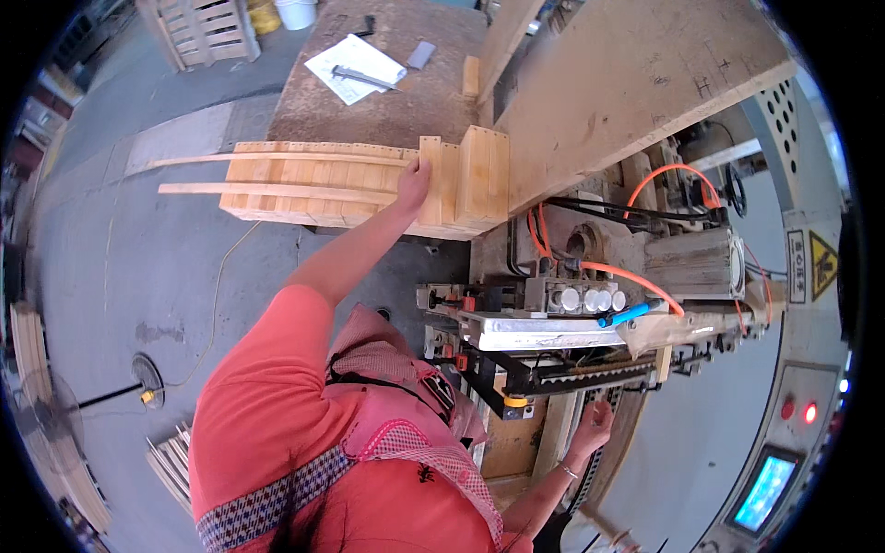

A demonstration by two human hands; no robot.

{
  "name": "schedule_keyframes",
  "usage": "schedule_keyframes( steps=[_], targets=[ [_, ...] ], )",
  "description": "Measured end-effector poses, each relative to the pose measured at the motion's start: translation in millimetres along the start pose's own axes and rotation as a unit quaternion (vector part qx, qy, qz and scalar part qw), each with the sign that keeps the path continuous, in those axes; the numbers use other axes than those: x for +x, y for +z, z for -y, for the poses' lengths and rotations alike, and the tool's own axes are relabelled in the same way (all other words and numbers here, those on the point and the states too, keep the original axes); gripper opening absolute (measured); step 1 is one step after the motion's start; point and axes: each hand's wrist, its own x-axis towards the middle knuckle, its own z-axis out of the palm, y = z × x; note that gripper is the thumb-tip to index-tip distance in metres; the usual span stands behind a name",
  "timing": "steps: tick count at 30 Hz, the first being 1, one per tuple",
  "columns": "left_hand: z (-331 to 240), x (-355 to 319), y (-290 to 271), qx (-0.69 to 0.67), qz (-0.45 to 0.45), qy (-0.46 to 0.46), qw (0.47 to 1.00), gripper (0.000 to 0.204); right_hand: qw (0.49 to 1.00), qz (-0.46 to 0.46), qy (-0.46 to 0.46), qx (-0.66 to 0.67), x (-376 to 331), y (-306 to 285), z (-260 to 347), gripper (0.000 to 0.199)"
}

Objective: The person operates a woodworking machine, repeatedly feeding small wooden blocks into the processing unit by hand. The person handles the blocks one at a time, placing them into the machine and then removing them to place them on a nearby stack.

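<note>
My left hand (414, 185) reaches across to a row of pale wooden boards and is closed around one upright wooden board (430, 198) near the row's right end. Beside it rises a taller wooden block (484, 175). Two thin wooden strips (277, 191) lie along the top of the boards (318, 207) and stick out past their left end. Lower right, my right hand (595, 429) is by the machine's chain rail (597, 465), its fingers loosely curled and apart, with nothing visible in them.
Left of my right hand stands the machine's clamp bar (544, 333), with orange hoses (636, 276) above. A lit control screen (765, 488) is at far right. A caliper (361, 77) lies on paper on the brown table (323, 115). A fan (44, 415) stands left.
</note>
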Motion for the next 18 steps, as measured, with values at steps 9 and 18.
schedule_keyframes(
  steps=[9,18],
  targets=[
    [58.6,53.3,29.7,0.025,-0.028,0.056,0.998,0.031,0.991,0.014,0.132,0.012,-109.8,-16.2,38.6,0.023],
    [45.0,46.6,38.1,0.064,-0.011,0.043,0.997,0.031,0.988,0.020,0.150,0.041,-150.8,-3.4,23.9,0.016]
  ],
)
